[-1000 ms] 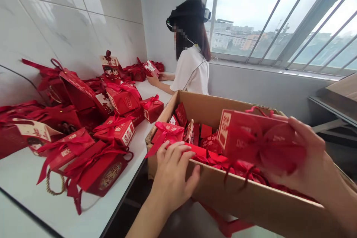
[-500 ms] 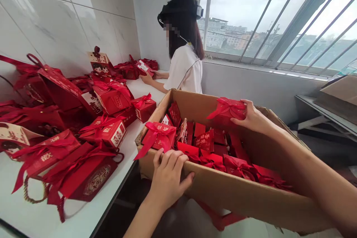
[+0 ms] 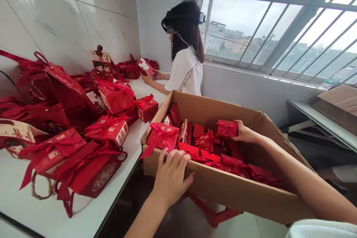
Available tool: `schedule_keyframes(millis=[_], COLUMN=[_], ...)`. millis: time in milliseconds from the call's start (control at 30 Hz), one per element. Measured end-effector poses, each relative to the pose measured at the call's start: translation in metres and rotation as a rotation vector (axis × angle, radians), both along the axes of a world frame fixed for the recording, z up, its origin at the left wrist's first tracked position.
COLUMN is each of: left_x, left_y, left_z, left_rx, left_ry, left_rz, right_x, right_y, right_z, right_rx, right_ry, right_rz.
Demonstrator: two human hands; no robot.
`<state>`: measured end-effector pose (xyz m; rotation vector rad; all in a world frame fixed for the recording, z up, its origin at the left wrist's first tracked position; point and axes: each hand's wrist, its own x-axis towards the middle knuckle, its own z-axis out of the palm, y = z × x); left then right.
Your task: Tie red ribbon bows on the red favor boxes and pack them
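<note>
A large cardboard box (image 3: pixel 231 189) holds several red gift boxes with ribbons. My right hand (image 3: pixel 245 132) grips one small red gift box (image 3: pixel 227 128) by its right end, down inside the cardboard box near its far wall. Over the near edge of the carton lies my left hand (image 3: pixel 174 171), its fingers curled on the rim and its thumb down the outer side. Just beyond those fingers, a ribboned red box (image 3: pixel 164 135) sits tilted at the carton's left corner.
On the left, a white table (image 3: pixel 92 217) bears many red gift boxes and bags (image 3: pixel 95 174). A person (image 3: pixel 186 68) stands behind it, holding a red box (image 3: pixel 145 67). A barred window (image 3: pixel 251 26) and a side table (image 3: pixel 309 119) are at the right.
My right hand has lowered the small red gift box into the carton. My left hand stays on the rim. The view has shifted slightly.
</note>
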<state>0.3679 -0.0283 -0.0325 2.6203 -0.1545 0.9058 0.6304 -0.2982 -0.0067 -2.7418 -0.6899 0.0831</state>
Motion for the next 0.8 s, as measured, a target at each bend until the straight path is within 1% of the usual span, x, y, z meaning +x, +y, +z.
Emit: schedule_keyframes(millis=[100,167,267,400,433,500,567,600,667,733,800], left_x=[-0.001,-0.002,-0.002,-0.001,-0.001,0.000,0.001,0.001,0.001,0.001,-0.001], left_y=[0.001,0.001,0.003,0.007,0.008,0.008,0.006,0.005,0.003,0.004,0.006], left_z=[0.003,0.004,0.004,0.005,0.005,0.005,0.006,0.006,0.005,0.004,0.001], left_rx=[0.020,0.026,0.040,0.090,0.096,0.096,0.093,0.091,0.083,0.062,0.032], left_ry=[0.027,0.033,0.021,-0.001,-0.003,0.000,0.007,0.008,0.009,0.009,0.014], left_rz=[-0.012,-0.011,-0.010,-0.031,-0.035,-0.034,-0.027,-0.022,-0.018,-0.030,-0.058], right_x=[0.001,0.002,0.004,0.005,0.004,-0.002,-0.012,-0.019,-0.034,-0.052,-0.071], right_y=[0.002,-0.001,-0.013,-0.034,-0.038,-0.038,-0.027,-0.017,0.009,0.038,0.062], right_z=[-0.002,0.005,0.023,0.049,0.055,0.064,0.071,0.074,0.074,0.069,0.059], right_rx=[-0.056,-0.088,-0.120,-0.134,-0.120,-0.035,0.108,0.188,0.319,0.397,0.401], right_ry=[0.119,0.175,0.209,0.140,0.107,0.053,0.068,0.107,0.204,0.258,0.274], right_rz=[-0.004,-0.026,-0.084,-0.189,-0.207,-0.205,-0.131,-0.062,0.130,0.302,0.376])
